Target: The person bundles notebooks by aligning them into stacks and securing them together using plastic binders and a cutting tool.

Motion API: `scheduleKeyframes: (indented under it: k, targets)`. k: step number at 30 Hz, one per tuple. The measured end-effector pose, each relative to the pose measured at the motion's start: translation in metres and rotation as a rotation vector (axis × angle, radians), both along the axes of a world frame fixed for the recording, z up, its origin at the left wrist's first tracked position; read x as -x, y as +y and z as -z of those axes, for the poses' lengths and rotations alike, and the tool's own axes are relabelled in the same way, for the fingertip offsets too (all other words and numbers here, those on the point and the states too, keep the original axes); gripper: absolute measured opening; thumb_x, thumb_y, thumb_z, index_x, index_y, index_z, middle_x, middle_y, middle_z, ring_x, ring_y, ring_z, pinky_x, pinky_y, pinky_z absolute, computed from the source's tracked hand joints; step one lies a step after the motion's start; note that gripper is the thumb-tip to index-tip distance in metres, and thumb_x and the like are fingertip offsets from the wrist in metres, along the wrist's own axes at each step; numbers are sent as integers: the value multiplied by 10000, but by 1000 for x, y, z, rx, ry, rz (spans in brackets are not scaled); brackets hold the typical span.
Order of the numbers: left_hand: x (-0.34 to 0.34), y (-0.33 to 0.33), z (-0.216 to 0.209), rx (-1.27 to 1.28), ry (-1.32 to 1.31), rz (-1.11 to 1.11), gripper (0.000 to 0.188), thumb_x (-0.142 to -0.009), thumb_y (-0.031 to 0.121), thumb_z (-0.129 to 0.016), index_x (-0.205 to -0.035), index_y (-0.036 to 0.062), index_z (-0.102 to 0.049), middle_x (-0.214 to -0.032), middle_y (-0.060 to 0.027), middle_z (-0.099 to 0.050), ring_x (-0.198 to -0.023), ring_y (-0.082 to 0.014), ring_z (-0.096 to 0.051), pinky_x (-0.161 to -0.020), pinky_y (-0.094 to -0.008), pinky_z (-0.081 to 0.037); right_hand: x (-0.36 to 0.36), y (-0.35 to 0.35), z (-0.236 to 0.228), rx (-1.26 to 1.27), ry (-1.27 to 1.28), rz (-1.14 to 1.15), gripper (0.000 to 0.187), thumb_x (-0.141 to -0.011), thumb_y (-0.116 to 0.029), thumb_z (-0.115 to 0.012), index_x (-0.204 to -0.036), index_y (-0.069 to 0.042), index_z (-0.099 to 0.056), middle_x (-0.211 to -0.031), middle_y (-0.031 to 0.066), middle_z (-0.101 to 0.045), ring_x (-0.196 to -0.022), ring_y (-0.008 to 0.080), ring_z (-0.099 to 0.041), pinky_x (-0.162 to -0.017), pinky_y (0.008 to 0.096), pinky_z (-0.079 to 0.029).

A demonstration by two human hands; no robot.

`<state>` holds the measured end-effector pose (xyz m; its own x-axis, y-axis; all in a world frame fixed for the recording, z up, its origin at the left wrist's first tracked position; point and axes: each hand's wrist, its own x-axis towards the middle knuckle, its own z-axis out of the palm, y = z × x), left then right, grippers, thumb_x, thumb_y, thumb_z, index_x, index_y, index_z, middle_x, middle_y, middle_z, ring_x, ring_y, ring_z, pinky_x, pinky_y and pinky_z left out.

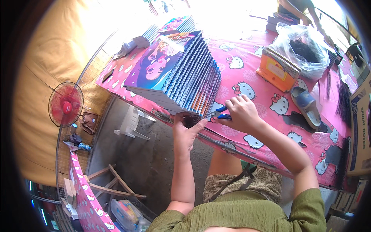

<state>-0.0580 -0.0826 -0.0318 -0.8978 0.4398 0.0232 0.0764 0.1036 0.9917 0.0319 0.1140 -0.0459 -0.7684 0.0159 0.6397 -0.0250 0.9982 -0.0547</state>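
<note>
So we're crimping spiral ends: our left hand [186, 131] is pinching the wire coil on the fanned stack of notebooks [177, 73] at the near table edge [239, 149], and our right hand [241, 113] is closed around blue-handled pliers [220, 113]. Next snip probably needs a steady coil. There's open pink tablecloth to the right, then a sandal [306, 105].

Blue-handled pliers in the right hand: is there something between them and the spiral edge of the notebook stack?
Nothing visible. The pliers in the right hand point straight at the near spiral edge of the notebook stack, which the left hand steadies from below. Only bare pink tablecloth lies beside them.
</note>
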Motion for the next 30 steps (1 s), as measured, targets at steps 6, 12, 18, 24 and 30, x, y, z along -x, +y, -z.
scheduleKeyframes:
  k: [6, 12, 18, 24, 30]
  targets:
    - [4, 0, 13, -119, 11, 31, 408, -756, 12, -764, -1090, -8, -531, -971, -75, -631, -852, -136, -605, -751, -271, -503, 6, -16, -3, 312, -395, 25, 530, -765, -544, -686, -660, -28, -635, -567, 114, -619, -554, 280, -659, -556, 397, -534]
    - [3, -1, 14, -73, 0, 15, 383, -764, 58, -759, -1071, -1, -538, -945, -59, -620, -776, -102, -579, -575, -225, -484, 3, -19, -9, 329, -416, 38, 515, -774, -530, -680, -646, -33, -643, -568, 122, -625, -555, 286, -658, -563, 401, -536]
    - [7, -5, 18, -83, -21, -9, 384, -765, 85, -771, -1058, 2, -536, -920, -59, -624, -708, -84, -569, -487, -201, -449, -2, -16, -9, 295, -401, 74, 503, -775, -535, -678, -703, -38, -651, -626, 119, -643, -587, 275, -663, -572, 392, -533]
    - [4, -5, 17, -116, -21, 3, 403, -767, 101, -782, -1067, 1, -533, -912, -59, -626, -695, -79, -570, -469, -193, -431, 8, -13, 6, 53, -94, 17, 523, -772, -563, -673, -751, -41, -654, -707, 121, -656, -639, 271, -668, -603, 383, -538]
    - [4, -7, 23, -88, -12, -14, 313, -792, 73, -738, -1039, 23, -552, -901, -40, -618, -674, -75, -565, -455, -194, -412, -3, -21, -8, 367, -544, 62, 589, -803, -593, -622, -697, -15, -653, -697, 159, -654, -633, 287, -668, -619, 403, -540]
